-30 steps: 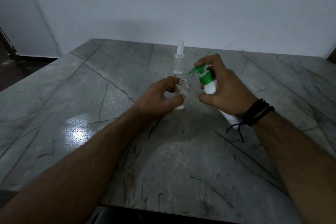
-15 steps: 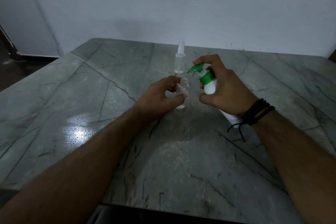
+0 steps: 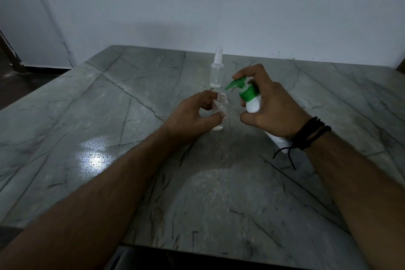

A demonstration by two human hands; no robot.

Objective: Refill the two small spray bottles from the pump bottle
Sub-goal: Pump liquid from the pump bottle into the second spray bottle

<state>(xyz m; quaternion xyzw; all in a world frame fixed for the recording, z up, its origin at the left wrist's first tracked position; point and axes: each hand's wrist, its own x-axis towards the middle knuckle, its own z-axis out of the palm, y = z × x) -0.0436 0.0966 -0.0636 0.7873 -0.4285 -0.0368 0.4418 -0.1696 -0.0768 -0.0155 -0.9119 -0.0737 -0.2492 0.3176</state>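
Left hand (image 3: 192, 116): grip grasping the uncapped spray bottle (image 3: 220, 112), thumb and fingers round it, upright on the surface (image 3: 131, 116) at centre.
Right hand (image 3: 271, 109): grip grasping the pump bottle (image 3: 252, 101), tilted, forefinger on its green pump head, spout aimed toward 9 o'clock, just above the open neck.
Capped spray bottle (image 3: 216, 70): upright, 12 o'clock of the open one, apart.

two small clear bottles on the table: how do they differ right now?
The near spray bottle has its top off, neck open; the far spray bottle wears its sprayer. The near one is pinched by the left hand, beside the green nozzle of the pump bottle that the right hand grips; the far one stands untouched, farther back. Both are small, clear and upright on the marble table.
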